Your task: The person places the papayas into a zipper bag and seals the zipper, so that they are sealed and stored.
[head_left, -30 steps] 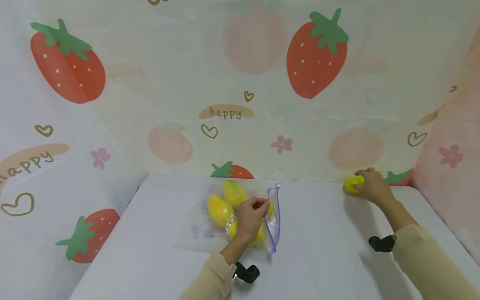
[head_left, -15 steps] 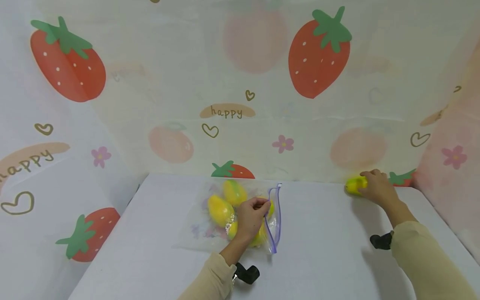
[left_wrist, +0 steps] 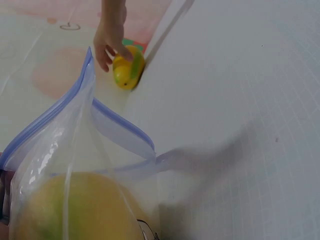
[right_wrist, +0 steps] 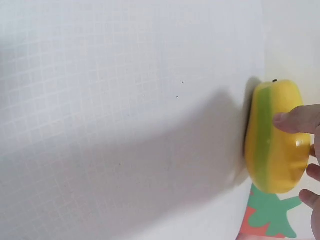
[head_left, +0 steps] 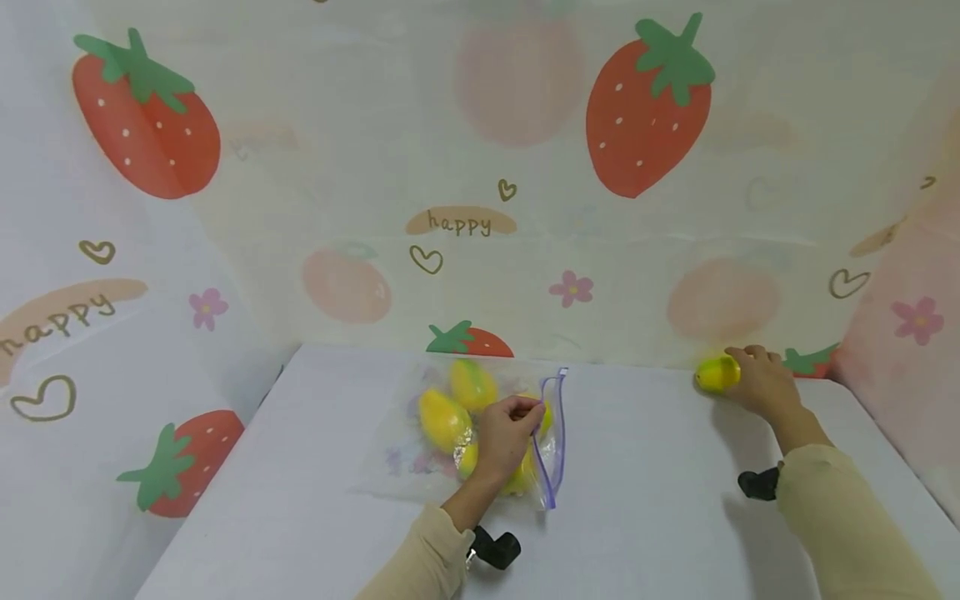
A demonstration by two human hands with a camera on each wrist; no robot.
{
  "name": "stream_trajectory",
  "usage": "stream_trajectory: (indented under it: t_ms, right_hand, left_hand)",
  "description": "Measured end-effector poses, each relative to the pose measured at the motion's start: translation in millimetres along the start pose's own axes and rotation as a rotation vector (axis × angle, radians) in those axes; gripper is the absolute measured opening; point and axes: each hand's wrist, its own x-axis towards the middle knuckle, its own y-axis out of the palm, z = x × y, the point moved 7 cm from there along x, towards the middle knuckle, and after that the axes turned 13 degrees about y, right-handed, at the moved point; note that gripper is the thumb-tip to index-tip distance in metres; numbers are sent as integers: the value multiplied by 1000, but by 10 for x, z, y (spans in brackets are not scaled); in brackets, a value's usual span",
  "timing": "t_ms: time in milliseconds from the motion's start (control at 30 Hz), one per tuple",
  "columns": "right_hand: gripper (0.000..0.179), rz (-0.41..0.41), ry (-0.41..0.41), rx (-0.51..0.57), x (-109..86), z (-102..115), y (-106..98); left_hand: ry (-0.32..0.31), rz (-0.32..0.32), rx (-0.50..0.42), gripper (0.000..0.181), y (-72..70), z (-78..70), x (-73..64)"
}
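Note:
A clear zip bag (head_left: 382, 471) with purple seal strips lies at mid-table and holds several yellow fruits (head_left: 444, 421). My left hand (head_left: 504, 437) pinches its upper lip near the seal, and the mouth gapes in the left wrist view. At the table's back right edge rests a yellow, papaya-like fruit (right_wrist: 272, 140) with a green stripe. My right hand (head_left: 765, 387) reaches beside that fruit from the right. The thumb (right_wrist: 295, 120) touches it, while the other fingers are spread loosely on its far side. Most of that hand is cropped in the right wrist view.
A white cloth covers the table (head_left: 630, 500). Behind it stands a printed fabric wall (head_left: 360, 167) with strawberries and hearts, close to the loose fruit. A pink side panel (head_left: 911, 325) rises at the right. Black wrist mounts (head_left: 495, 547) hang below the sleeves.
My right hand has slid slightly right relative to the loose fruit, showing more of it. The fruit keeps its place, and my left hand stays on the bag. The head view has shifted slightly.

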Motion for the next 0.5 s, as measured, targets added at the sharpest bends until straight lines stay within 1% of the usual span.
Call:
stream_trajectory:
  t_ms: [200,400,500]
  right_hand:
    - [59,3,-10,-21,-27,15,-6]
    - [53,-52,-30,-50,-29,27,-21]
    - [50,-73,-43,-41,-21,42,-26]
  left_hand:
    - [13,3,19,14,2,-9,-3]
    - [12,8,18,16,-1,-6,-2]
    - [17,3,13,14,-10,-10,6]
